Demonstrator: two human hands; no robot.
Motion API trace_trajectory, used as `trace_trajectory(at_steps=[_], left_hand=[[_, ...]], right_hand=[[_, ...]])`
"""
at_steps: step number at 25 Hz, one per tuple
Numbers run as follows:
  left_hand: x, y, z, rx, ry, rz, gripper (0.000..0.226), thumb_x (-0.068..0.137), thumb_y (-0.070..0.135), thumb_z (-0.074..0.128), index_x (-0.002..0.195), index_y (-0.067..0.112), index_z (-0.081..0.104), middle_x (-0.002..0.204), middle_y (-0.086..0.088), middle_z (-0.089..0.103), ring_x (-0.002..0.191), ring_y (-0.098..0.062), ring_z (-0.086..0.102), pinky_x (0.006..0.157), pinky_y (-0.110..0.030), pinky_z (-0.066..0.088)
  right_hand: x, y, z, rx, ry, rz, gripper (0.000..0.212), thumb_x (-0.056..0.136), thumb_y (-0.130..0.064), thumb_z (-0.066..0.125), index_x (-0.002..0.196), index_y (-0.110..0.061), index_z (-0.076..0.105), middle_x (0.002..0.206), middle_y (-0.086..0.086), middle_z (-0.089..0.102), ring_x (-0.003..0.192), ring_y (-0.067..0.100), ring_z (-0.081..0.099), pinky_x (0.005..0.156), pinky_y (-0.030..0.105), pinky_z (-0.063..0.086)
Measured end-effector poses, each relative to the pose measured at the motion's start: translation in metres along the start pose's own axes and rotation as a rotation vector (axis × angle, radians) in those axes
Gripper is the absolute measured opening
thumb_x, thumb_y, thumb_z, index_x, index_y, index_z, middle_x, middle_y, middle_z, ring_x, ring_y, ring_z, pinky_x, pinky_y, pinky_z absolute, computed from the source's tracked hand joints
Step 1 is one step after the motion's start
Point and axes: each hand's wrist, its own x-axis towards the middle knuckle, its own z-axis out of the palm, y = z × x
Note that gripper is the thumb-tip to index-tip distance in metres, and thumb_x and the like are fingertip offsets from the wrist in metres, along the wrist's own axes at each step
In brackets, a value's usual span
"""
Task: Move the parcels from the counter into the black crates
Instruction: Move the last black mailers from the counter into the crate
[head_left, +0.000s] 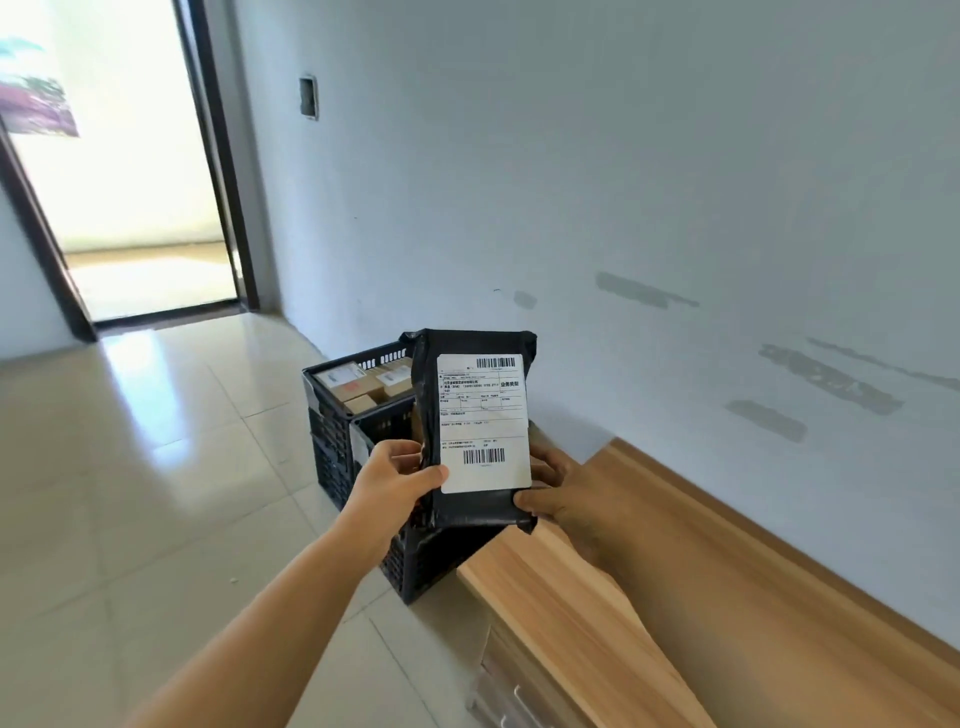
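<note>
I hold a black parcel (475, 431) upright at the centre of the frame, its white label facing me. My left hand (389, 480) grips its lower left edge, thumb on the front; my right hand (558, 496) pinches the lower right corner. Behind it stand the black crates (337, 431), the far one holding cardboard boxes (363, 384). The wooden counter (649, 597) fills the lower right.

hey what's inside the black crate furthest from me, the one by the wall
The far black crate holds several brown cardboard boxes with white labels. Its right part is hidden behind the black parcel held up by the left hand and right hand.
</note>
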Motion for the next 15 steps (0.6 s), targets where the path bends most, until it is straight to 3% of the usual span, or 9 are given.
trace_trajectory(at_steps=[3, 6, 11, 15], left_hand=[[0.031, 0.001, -0.080, 0.006, 0.082, -0.008, 0.041, 0.078, 0.014, 0.077, 0.110, 0.017, 0.052, 0.109, -0.005, 0.065, 0.100, -0.023, 0.064, 0.092, -0.045, 0.053], [0.055, 0.002, -0.140, -0.011, 0.163, -0.024, 0.040, 0.078, 0.014, 0.076, 0.110, 0.015, 0.052, 0.107, -0.006, 0.064, 0.099, -0.023, 0.063, 0.091, -0.041, 0.053], [0.105, 0.002, -0.198, -0.054, 0.232, -0.024, 0.034, 0.081, 0.011, 0.073, 0.107, 0.011, 0.051, 0.105, -0.008, 0.062, 0.098, -0.025, 0.063, 0.081, -0.035, 0.054], [0.158, -0.002, -0.214, -0.056, 0.254, -0.061, 0.030, 0.082, 0.010, 0.073, 0.103, 0.012, 0.051, 0.104, -0.010, 0.062, 0.096, -0.026, 0.063, 0.074, -0.032, 0.052]], right_hand=[[0.054, -0.003, 0.080, -0.148, -0.011, -0.008, 0.060, 0.083, 0.009, 0.060, 0.132, -0.022, 0.048, 0.112, -0.002, 0.064, 0.099, 0.014, 0.062, 0.076, 0.026, 0.056], [0.095, -0.005, 0.147, -0.269, -0.021, -0.040, 0.058, 0.085, 0.002, 0.061, 0.134, -0.024, 0.044, 0.117, -0.007, 0.059, 0.104, 0.011, 0.058, 0.068, 0.015, 0.049], [0.163, 0.002, 0.207, -0.490, 0.078, -0.176, 0.060, 0.082, -0.007, 0.065, 0.134, -0.025, 0.043, 0.129, -0.007, 0.052, 0.114, 0.010, 0.051, 0.093, 0.025, 0.047], [0.220, 0.010, 0.228, -0.581, 0.094, -0.224, 0.056, 0.082, -0.009, 0.063, 0.130, -0.031, 0.043, 0.119, -0.015, 0.050, 0.105, 0.006, 0.053, 0.089, 0.026, 0.049]])
